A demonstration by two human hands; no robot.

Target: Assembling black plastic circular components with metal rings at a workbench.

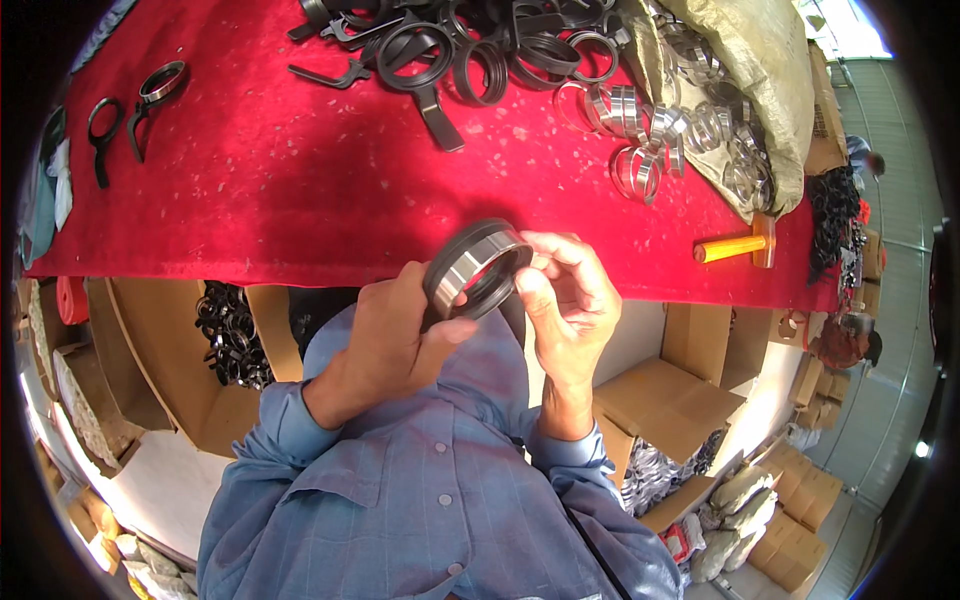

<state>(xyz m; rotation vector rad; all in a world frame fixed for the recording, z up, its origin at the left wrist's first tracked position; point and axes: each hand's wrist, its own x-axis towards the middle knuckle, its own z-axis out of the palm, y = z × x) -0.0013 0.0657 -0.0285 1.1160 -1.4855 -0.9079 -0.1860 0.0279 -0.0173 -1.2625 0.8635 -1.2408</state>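
Over the near edge of the red-covered table [330, 215], I hold a black ring with a shiny metal band [466, 266] tilted on its side. My left hand [388, 325] is closed around the ring's left side, thumb along the lower rim. On the right side, my right hand [572, 305] pinches the rim between thumb and fingers. Whether the ring has a handle cannot be seen behind my hands. Farther off lies a heap of black rings with handles [418, 58]. Loose shiny metal bands [640, 172] lie at the right, beside an open sack [765, 70].
A hammer with a yellow handle [733, 248] rests near the table's right edge. Two handled rings, one a black ring [104, 120] and one a banded ring [160, 85], lie at the far left. Below stand open cardboard boxes [165, 350] holding black parts, and another box [672, 400] at right.
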